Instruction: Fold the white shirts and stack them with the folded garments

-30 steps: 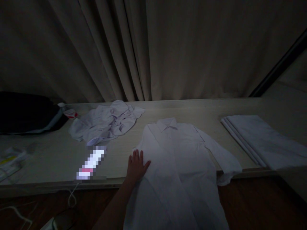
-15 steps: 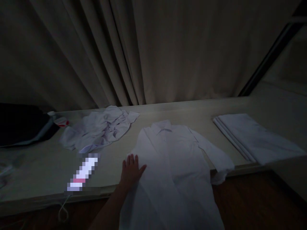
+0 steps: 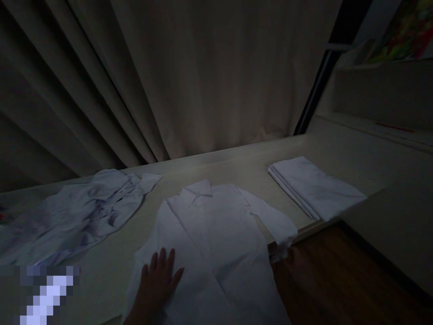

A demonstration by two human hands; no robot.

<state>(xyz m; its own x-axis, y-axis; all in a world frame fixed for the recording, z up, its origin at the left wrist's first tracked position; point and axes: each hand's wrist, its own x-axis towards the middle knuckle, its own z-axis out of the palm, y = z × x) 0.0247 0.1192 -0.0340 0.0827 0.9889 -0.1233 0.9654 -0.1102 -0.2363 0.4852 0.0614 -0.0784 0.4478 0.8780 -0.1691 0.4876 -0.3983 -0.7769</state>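
A white collared shirt [image 3: 233,234] lies front up, its collar toward the curtain and its lower part hanging past the near edge of the surface. My left hand [image 3: 158,282] rests flat on the shirt's left side, fingers spread, gripping nothing. Close to the cuff of the right-hand sleeve, a dim, blurred shape over the floor looks like my right hand [image 3: 300,266]; its fingers cannot be made out. That sleeve droops over the edge. A crumpled white garment [image 3: 98,198] lies to the left.
Folded white cloths [image 3: 313,187] are stacked on the right of the pale surface [image 3: 233,167]. Behind it hangs a long curtain [image 3: 209,81]. A pixelated bright object [image 3: 47,298] sits at lower left. Brown floor [image 3: 331,280] shows below the edge at right.
The view has turned to the right, so everything sits further left. My left hand has shifted from the shirt's side edge onto its fabric. A blurred hand shape has appeared by the right-hand cuff.
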